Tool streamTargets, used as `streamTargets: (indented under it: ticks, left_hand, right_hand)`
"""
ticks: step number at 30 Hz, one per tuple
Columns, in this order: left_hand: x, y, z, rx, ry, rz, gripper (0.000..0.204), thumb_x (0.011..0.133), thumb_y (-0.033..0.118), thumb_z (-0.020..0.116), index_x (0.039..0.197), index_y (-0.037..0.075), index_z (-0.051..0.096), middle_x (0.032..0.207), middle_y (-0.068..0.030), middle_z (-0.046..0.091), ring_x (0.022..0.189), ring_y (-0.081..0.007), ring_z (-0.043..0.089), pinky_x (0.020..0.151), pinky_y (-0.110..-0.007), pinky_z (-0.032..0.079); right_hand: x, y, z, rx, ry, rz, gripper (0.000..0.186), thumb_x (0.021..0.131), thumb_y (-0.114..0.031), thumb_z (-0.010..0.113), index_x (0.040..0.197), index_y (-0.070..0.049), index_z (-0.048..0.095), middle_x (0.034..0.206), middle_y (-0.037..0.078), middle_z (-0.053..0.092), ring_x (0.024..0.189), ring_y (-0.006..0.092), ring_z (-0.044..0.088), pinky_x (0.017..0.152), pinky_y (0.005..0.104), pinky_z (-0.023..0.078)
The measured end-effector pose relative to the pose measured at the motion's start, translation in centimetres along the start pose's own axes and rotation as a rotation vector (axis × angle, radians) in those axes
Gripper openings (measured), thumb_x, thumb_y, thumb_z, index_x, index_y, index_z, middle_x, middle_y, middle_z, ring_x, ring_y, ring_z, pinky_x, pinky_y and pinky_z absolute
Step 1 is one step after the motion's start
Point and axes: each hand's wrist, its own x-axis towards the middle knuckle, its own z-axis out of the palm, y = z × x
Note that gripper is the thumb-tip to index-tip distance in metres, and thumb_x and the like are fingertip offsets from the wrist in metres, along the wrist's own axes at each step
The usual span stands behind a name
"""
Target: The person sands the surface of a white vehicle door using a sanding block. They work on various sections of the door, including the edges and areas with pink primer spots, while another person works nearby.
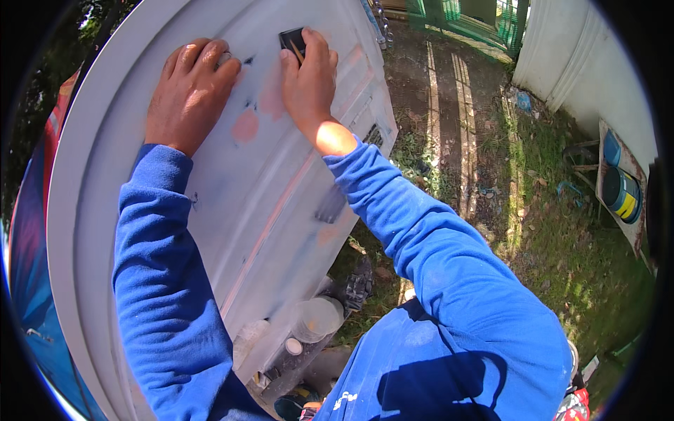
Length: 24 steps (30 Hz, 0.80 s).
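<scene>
A large pale grey-white panel (pixel 232 182) with a curved rim and long ridges lies under both of my hands. It bears pink patches (pixel 245 126), a long pink line and small dark marks. My right hand (pixel 309 81) grips a small black square piece (pixel 291 40) with a tan edge, pinched between thumb and fingers against the panel. It looks like folded sandpaper, though its kind is not certain. To the left, my left hand (pixel 189 98) rests on the panel's upper part, palm down, holding nothing visible. Its fingers are slightly bent and their tips partly hidden.
Below the panel stand a whitish translucent tub (pixel 317 319) and a small round container (pixel 293 346). At right, a wheelbarrow (pixel 602 175) holds a dark bucket (pixel 621 191) with a yellow label. A white wall (pixel 597 63) and green netting (pixel 491 28) border the grassy ground.
</scene>
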Motion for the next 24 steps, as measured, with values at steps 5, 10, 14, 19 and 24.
streamTargets:
  ticks: [5,10,14,19,24]
  left_hand:
    - [0.3,0.4,1.3,-0.013,0.064,0.011,0.012,0.085,0.015,0.071,0.096,0.012,0.068,0.122,-0.0041,0.065,0.124,-0.0249,0.057,0.109,-0.041,0.046]
    - [0.9,0.4,1.2,-0.017,0.103,0.045,0.012,0.085,0.013,0.070,0.097,0.011,0.068,0.121,-0.0043,0.065,0.124,-0.0252,0.058,0.109,-0.041,0.046]
    - [0.6,0.3,1.9,-0.021,0.094,0.029,0.014,0.085,0.013,0.070,0.098,0.010,0.069,0.121,-0.0048,0.065,0.124,-0.0254,0.058,0.109,-0.041,0.046]
    - [0.9,0.4,1.3,-0.021,0.118,0.038,0.013,0.086,0.013,0.069,0.099,0.010,0.068,0.119,-0.0052,0.065,0.123,-0.0253,0.058,0.109,-0.041,0.046]
    - [0.6,0.5,2.2,-0.044,0.108,0.033,0.013,0.086,0.013,0.069,0.099,0.010,0.068,0.120,-0.0054,0.064,0.123,-0.0254,0.057,0.109,-0.041,0.046]
  right_hand:
    - [0.1,2.8,-1.7,0.060,-0.105,-0.369,0.046,0.091,-0.016,0.073,0.132,-0.002,0.057,0.137,0.014,0.058,0.116,0.0371,0.054,0.100,0.0489,0.046]
    - [4.5,2.9,-0.1,0.068,0.074,0.065,0.048,0.096,-0.017,0.067,0.137,0.003,0.052,0.136,0.022,0.054,0.120,0.0409,0.051,0.105,0.0498,0.041]
    - [-5.7,0.2,-2.1,0.050,-0.215,-0.383,0.057,0.094,-0.012,0.068,0.146,0.001,0.048,0.140,0.020,0.049,0.123,0.0415,0.049,0.106,0.0498,0.042]
    - [3.5,4.8,-1.4,-0.040,0.005,-0.110,0.052,0.094,-0.006,0.066,0.143,0.003,0.049,0.138,0.020,0.050,0.122,0.0409,0.049,0.104,0.0471,0.044]
    - [-6.6,-0.4,-1.7,0.086,-0.122,-0.149,0.052,0.092,-0.011,0.071,0.140,0.000,0.053,0.137,0.019,0.051,0.124,0.0383,0.050,0.106,0.0494,0.042]
